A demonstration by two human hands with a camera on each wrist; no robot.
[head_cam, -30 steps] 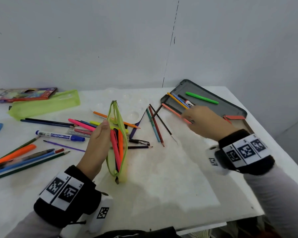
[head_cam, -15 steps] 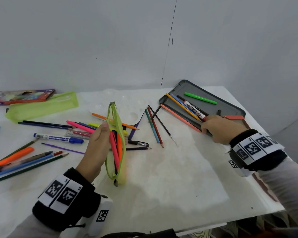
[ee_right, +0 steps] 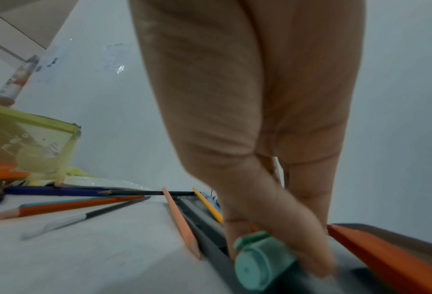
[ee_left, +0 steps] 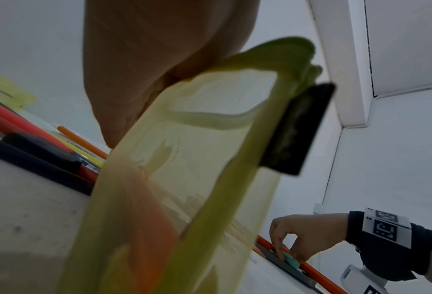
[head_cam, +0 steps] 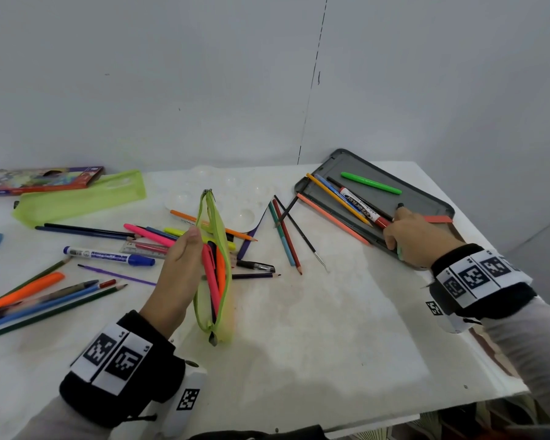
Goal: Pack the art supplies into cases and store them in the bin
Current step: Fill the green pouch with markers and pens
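Observation:
My left hand [head_cam: 197, 246] grips a lime-green zip pouch [head_cam: 226, 308] and holds it upright with the zip gaping. Pink and orange pens [head_cam: 215, 274] stand inside it. An open grey flat case [head_cam: 426, 198] lies at the back right, holding a green pen [head_cam: 370, 183], a red-capped marker [head_cam: 359, 206] and several pencils. My right hand [head_cam: 394, 231] rests at the case's near edge. In the right wrist view its fingers [ee_right: 298, 234] curl round a small teal round-ended item [ee_right: 262, 262], also seen in the left wrist view as the teal item [ee_left: 291, 262].
Loose pencils, pens and a blue marker [head_cam: 108, 255] litter the table's left half. A second green pouch [head_cam: 80, 198] and a coloured-pencil box [head_cam: 45, 179] lie at the back left. A white palette [head_cam: 223, 198], two pencils and a thin brush [head_cam: 302, 236] lie between pouch and case.
My right hand has moved from the pencils at the case's left side back to its near right edge, and those pencils now lie in the case. The left hand keeps the pouch upright.

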